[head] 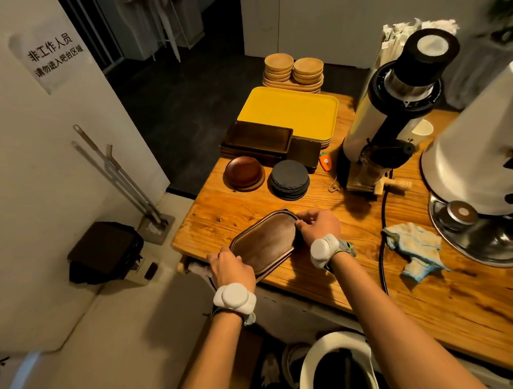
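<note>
A dark brown wooden tray (pixel 265 243) with rounded corners lies near the front left corner of the wooden table (pixel 283 282). My left hand (pixel 227 265) grips its near left end, fingers curled over the rim. My right hand (pixel 317 223) pinches its far right end. Both wrists wear white bands. The tray looks slightly tilted; whether it rests on the table I cannot tell.
Behind the tray stand brown round plates (pixel 243 172), black round coasters (pixel 290 179), dark rectangular trays (pixel 257 139), a yellow tray (pixel 289 115) and light wooden saucers (pixel 292 70). A grinder (pixel 391 121), a cable (pixel 381 247), a blue cloth (pixel 414 248) and a white machine (pixel 482 158) fill the right side.
</note>
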### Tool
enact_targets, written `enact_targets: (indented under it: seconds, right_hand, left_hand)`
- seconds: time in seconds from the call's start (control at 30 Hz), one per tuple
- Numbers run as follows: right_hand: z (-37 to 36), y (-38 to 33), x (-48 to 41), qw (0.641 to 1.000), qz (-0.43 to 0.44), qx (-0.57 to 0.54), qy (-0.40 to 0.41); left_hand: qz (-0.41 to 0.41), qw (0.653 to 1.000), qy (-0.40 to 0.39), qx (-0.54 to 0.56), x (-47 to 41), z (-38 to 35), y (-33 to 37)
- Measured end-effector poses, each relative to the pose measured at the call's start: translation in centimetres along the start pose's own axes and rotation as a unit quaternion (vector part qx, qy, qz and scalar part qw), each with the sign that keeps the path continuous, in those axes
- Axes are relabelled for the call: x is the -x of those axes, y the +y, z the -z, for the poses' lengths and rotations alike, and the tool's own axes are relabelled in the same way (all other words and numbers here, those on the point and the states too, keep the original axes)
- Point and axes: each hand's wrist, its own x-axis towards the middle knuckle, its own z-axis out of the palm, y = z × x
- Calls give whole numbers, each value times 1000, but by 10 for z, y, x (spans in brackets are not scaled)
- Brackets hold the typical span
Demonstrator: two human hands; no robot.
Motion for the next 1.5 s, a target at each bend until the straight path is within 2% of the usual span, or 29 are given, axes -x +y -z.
enact_targets:
  seconds: [0.27, 0.5, 0.87, 1.07, 1.5]
  right_hand:
    - [19, -25, -11, 999, 6, -40, 22]
    - [41, -58, -33, 997, 21, -48, 52]
    - [34, -111, -101, 992, 23, -122, 23]
    - [16, -120, -148, 978, -24, -209, 5]
    - [-2, -124, -193, 980, -47, -190, -40]
  left_hand:
    - [-36, 999, 21, 29, -26, 12, 23]
    - [-127, 991, 42, 22, -73, 33, 68]
    - [-212, 977, 18, -5, -176, 53, 154]
    - [-216, 975, -43, -16, -231, 45, 178]
    - [-219, 970, -92, -57, -288, 24, 194]
